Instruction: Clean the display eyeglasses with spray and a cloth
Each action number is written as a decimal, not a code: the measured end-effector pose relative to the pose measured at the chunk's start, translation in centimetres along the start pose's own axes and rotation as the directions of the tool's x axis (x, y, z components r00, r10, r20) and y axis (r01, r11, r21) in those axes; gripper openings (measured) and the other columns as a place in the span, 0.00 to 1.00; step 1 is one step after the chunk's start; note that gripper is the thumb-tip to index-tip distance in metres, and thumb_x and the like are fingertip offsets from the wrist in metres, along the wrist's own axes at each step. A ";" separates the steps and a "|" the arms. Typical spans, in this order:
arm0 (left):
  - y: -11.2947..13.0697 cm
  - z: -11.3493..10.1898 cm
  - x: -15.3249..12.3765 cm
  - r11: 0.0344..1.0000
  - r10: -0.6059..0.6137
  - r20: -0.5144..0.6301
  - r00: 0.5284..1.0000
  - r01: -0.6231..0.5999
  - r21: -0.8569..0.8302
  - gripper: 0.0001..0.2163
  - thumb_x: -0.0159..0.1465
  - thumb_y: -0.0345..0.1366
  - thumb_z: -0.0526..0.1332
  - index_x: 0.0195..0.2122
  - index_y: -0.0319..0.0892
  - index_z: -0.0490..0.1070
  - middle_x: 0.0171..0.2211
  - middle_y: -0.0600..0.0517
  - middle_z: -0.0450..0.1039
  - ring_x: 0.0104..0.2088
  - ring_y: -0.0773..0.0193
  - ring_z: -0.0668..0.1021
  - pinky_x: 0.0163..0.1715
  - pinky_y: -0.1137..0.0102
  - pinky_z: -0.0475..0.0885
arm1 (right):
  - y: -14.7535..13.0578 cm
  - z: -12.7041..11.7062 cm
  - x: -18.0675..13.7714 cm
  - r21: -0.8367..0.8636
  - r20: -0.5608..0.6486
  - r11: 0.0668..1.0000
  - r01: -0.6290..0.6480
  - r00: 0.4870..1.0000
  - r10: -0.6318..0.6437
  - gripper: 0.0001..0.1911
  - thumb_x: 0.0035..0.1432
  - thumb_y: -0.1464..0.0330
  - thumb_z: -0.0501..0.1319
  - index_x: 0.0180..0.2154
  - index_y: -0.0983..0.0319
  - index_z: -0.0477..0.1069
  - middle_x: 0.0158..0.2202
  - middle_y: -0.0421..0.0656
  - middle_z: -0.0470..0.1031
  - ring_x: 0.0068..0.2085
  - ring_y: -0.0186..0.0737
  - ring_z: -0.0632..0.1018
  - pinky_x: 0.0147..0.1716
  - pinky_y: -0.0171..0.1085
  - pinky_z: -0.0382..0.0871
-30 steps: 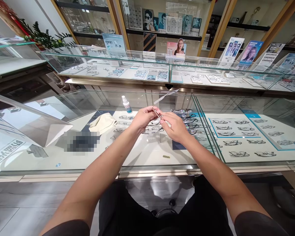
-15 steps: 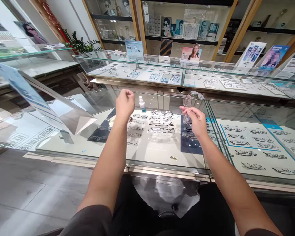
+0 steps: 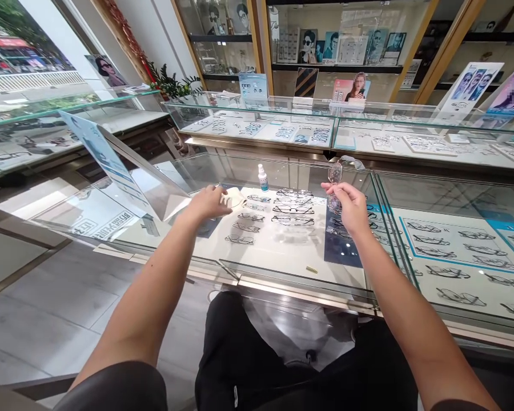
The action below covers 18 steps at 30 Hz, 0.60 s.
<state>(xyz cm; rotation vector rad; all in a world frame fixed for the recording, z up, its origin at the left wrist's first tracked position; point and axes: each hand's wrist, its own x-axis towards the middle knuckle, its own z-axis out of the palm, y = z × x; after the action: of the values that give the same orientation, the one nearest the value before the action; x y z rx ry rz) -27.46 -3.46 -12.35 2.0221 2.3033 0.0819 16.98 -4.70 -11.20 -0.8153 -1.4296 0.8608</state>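
My right hand (image 3: 350,206) pinches a pair of thin-framed eyeglasses (image 3: 334,174) by the middle, holding it upright above the glass counter with one lens above the fingers and the other below. My left hand (image 3: 208,204) is at a pale yellow cloth (image 3: 235,199), its fingers apart and reaching the cloth's near edge. A small white spray bottle (image 3: 262,178) with a blue label stands on the counter beyond the cloth, between my hands.
The glass display counter (image 3: 278,268) holds several rows of eyeglasses (image 3: 293,209). A tilted sign board (image 3: 111,165) stands at its left. A small gold piece (image 3: 311,269) shows near the front. More display cases (image 3: 257,137) line the back.
My left hand has come down and left, its fingers spreading beside the cloth. My right hand still holds the eyeglasses upright. The view has turned a little to the left.
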 end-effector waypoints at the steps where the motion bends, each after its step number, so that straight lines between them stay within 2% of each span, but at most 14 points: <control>1: -0.7 -0.3 0.2 0.999 -0.008 -0.026 1.000 0.007 -0.032 0.28 0.62 0.48 0.68 0.61 0.41 0.72 0.63 0.32 0.73 0.63 0.36 0.75 0.60 0.54 0.70 | -0.1 0.0 0.0 -0.002 0.005 1.000 -0.002 1.000 0.002 0.12 0.67 0.60 0.63 0.32 0.55 0.78 0.46 0.46 0.89 0.58 0.54 0.85 0.64 0.56 0.73; 4: -1.6 -1.0 1.3 0.980 -0.136 -0.104 0.985 0.118 -0.158 0.23 0.63 0.52 0.67 0.52 0.40 0.77 0.56 0.32 0.78 0.57 0.38 0.78 0.55 0.57 0.72 | -0.3 0.1 -0.2 -0.006 0.013 1.000 -0.009 1.000 0.009 0.12 0.67 0.59 0.63 0.32 0.55 0.78 0.47 0.47 0.89 0.58 0.54 0.85 0.63 0.56 0.74; 6: -1.5 -1.0 2.3 0.946 -0.236 -0.055 0.970 0.216 -0.242 0.22 0.55 0.55 0.74 0.39 0.42 0.78 0.43 0.35 0.81 0.52 0.36 0.80 0.51 0.58 0.72 | -0.4 0.1 -0.2 -0.009 0.011 1.000 -0.011 1.000 0.011 0.12 0.67 0.59 0.63 0.31 0.55 0.78 0.47 0.47 0.89 0.58 0.54 0.85 0.62 0.56 0.75; 9: -1.1 -0.7 3.4 0.887 -0.303 0.029 0.952 0.293 -0.358 0.19 0.43 0.47 0.81 0.25 0.45 0.74 0.27 0.44 0.76 0.46 0.40 0.81 0.46 0.60 0.71 | -0.3 0.1 -0.2 -0.007 0.005 1.000 -0.015 1.000 0.015 0.12 0.66 0.59 0.63 0.31 0.55 0.78 0.47 0.46 0.89 0.57 0.54 0.85 0.61 0.56 0.75; 13: -1.8 -0.5 4.1 0.796 -0.359 0.067 0.931 0.343 -0.499 0.17 0.42 0.37 0.81 0.21 0.43 0.73 0.22 0.48 0.72 0.38 0.49 0.80 0.41 0.62 0.71 | 0.0 0.0 -0.1 -0.001 0.002 1.000 -0.024 1.000 0.024 0.12 0.66 0.59 0.63 0.31 0.55 0.78 0.47 0.47 0.89 0.57 0.54 0.85 0.61 0.56 0.74; 18: -3.5 -1.1 4.2 0.577 -0.441 0.184 0.878 0.435 -0.692 0.16 0.48 0.35 0.81 0.26 0.40 0.73 0.24 0.49 0.73 0.32 0.56 0.78 0.37 0.61 0.77 | 0.1 0.3 -0.3 -0.008 0.024 0.999 -0.031 0.999 0.031 0.12 0.66 0.59 0.63 0.31 0.56 0.78 0.47 0.48 0.89 0.56 0.54 0.85 0.61 0.55 0.73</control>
<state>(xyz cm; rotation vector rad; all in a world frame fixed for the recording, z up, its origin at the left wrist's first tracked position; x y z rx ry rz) -31.60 0.29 -11.68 1.0265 2.1816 0.8225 16.67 -4.90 -11.47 -0.8368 -1.4454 0.8922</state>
